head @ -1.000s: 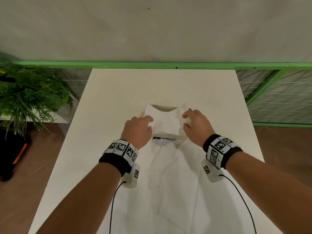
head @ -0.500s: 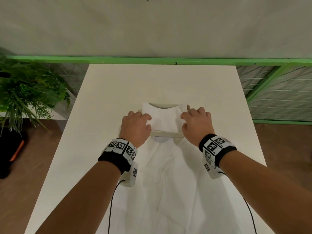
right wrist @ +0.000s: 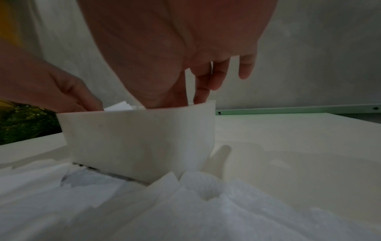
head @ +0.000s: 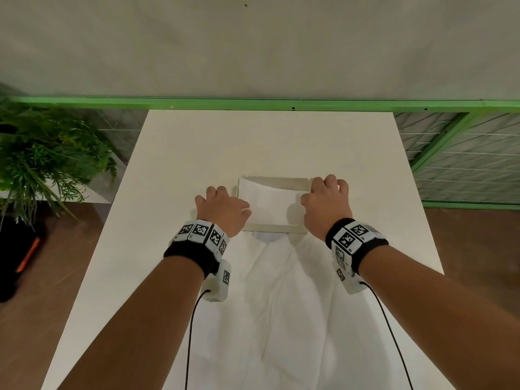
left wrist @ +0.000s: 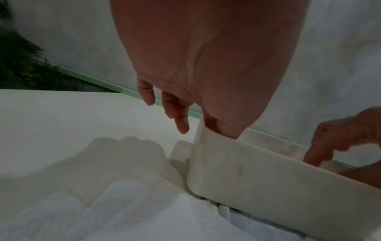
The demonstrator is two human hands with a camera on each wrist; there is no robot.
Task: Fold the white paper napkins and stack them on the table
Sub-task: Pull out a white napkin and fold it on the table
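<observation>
My left hand [head: 222, 211] and right hand [head: 326, 205] curled over the ends of the holder [head: 274, 228] mid-counter [head: 197, 147], thumbs pressing the folded napkin [head: 267, 202] down so it seated; unfolded napkins [head: 287, 305] lay nearer me.

White napkins [head: 277, 299], cream holder [head: 274, 228], green railing [head: 253, 103].

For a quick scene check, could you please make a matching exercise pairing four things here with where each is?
Things:
1 holder
2 loose napkins
3 plant
4 rail

Places:
A beyond the table's far edge
B between the hands
C off the table's left side
D spread on the table's near part

Pairs: 1-B, 2-D, 3-C, 4-A
</observation>
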